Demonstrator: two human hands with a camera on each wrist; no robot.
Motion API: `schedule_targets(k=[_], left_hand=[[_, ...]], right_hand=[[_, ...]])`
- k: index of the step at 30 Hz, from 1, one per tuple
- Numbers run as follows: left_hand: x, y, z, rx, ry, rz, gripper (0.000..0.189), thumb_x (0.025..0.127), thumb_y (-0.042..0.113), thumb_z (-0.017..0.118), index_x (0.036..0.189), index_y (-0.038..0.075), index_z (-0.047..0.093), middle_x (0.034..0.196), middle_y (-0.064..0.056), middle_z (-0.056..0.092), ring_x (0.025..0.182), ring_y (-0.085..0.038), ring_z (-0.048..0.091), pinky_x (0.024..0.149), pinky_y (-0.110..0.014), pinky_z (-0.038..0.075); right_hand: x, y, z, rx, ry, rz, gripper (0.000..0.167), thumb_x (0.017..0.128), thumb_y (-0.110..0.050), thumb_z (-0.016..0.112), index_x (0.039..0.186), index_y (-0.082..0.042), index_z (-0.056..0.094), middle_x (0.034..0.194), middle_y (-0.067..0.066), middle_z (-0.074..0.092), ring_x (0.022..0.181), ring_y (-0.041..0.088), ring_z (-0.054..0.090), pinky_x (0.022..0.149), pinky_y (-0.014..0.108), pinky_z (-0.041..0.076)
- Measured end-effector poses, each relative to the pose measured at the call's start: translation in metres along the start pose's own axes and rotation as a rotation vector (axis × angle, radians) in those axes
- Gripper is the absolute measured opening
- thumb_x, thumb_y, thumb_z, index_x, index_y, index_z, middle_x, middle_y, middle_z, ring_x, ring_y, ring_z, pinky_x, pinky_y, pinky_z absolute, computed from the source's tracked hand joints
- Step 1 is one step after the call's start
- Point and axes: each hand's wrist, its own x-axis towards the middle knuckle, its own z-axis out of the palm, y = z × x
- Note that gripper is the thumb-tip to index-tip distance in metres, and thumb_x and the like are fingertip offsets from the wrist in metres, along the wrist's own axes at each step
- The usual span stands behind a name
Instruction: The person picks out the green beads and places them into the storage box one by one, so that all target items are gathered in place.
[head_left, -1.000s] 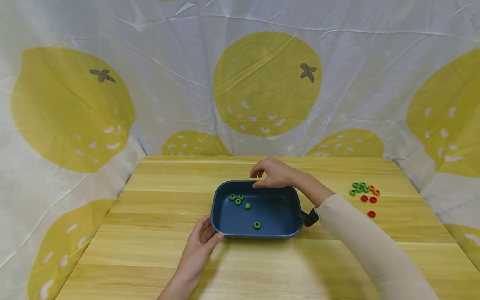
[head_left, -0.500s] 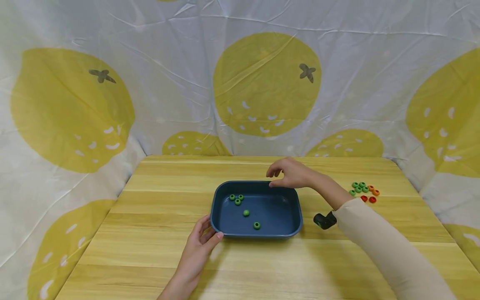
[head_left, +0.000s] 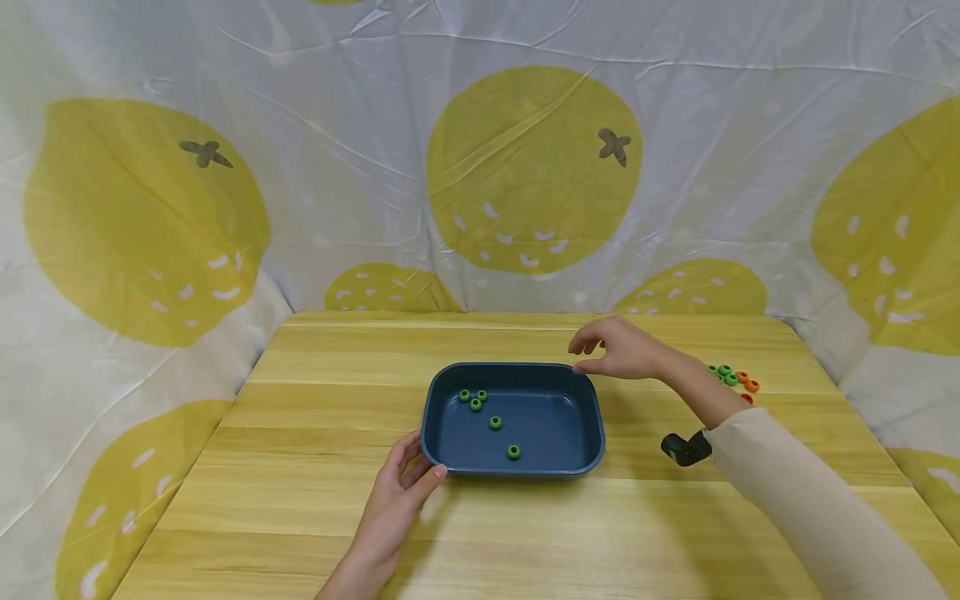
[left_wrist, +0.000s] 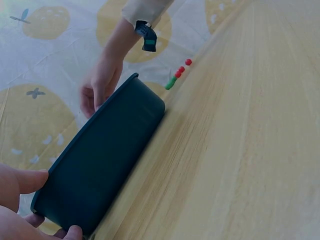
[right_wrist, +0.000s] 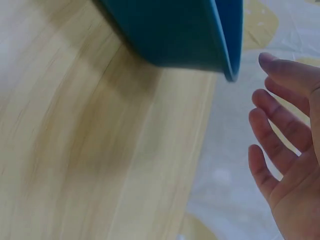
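Observation:
A dark blue rectangular tray (head_left: 551, 421) with rounded corners stands mid-table, several green beads (head_left: 476, 405) with dark holes inside it. At its front left corner my left hand (head_left: 395, 500) grips it, the thumb (left_wrist: 32, 181) by the rim and other fingers lower on the wall. Past the tray's back right corner, in the air, is my right hand (head_left: 621, 350). Its fingers (right_wrist: 272, 125) are relaxed and slightly bent, with nothing between them in the right wrist view. The tray's rim is a short way from its thumb.
Loose green beads (head_left: 724, 370), orange beads (head_left: 752, 386) and a red bead (head_left: 747, 399) lie on the wooden table (head_left: 315, 417) at the right, partly behind the right forearm. A black wrist device (head_left: 686, 448) hangs at the right sleeve. A lemon-print curtain (head_left: 360, 167) surrounds the table.
My right hand has moved rightward from over the tray to past its back right corner. One green bead in the tray has rolled slightly forward. The left hand has stayed put.

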Motion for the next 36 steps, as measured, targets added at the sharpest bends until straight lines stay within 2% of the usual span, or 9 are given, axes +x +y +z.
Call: schedule_targets(k=[15, 21, 29, 36], left_hand=[[0.000, 0.000, 0.001, 0.004, 0.000, 0.000, 0.063, 0.099, 0.008, 0.071, 0.154, 0.007, 0.040, 0.151, -0.019, 0.044, 0.140, -0.039, 0.043, 0.107, -0.044, 0.046], [0.000, 0.000, 0.001, 0.007, 0.002, 0.001, 0.062, 0.100, 0.009, 0.071, 0.154, 0.007, 0.040, 0.152, -0.019, 0.044, 0.141, -0.040, 0.043, 0.108, -0.045, 0.045], [0.000, 0.000, 0.001, -0.001, 0.005, -0.001, 0.062, 0.099, 0.008, 0.071, 0.153, 0.007, 0.041, 0.152, -0.019, 0.044, 0.141, -0.040, 0.043, 0.108, -0.046, 0.044], [0.000, 0.000, 0.001, 0.001, 0.005, 0.005, 0.062, 0.099, 0.008, 0.071, 0.153, 0.006, 0.041, 0.151, -0.019, 0.044, 0.140, -0.040, 0.043, 0.108, -0.046, 0.044]], right_hand=[[-0.034, 0.017, -0.016, -0.016, 0.057, 0.104, 0.024, 0.091, -0.016, 0.082, 0.112, -0.007, 0.076, 0.109, 0.011, 0.073, 0.099, 0.028, 0.067, 0.089, 0.058, 0.053], [-0.044, 0.023, -0.019, -0.028, 0.073, 0.127, 0.023, 0.091, -0.017, 0.083, 0.110, -0.007, 0.076, 0.105, 0.004, 0.073, 0.098, 0.029, 0.067, 0.088, 0.056, 0.053], [-0.059, 0.035, -0.022, -0.028, 0.091, 0.167, 0.024, 0.091, -0.017, 0.082, 0.111, -0.004, 0.075, 0.104, 0.007, 0.073, 0.097, 0.031, 0.068, 0.088, 0.057, 0.053], [-0.074, 0.048, -0.025, -0.036, 0.110, 0.209, 0.024, 0.093, -0.018, 0.080, 0.112, -0.003, 0.075, 0.107, 0.009, 0.073, 0.095, 0.025, 0.067, 0.088, 0.053, 0.054]])
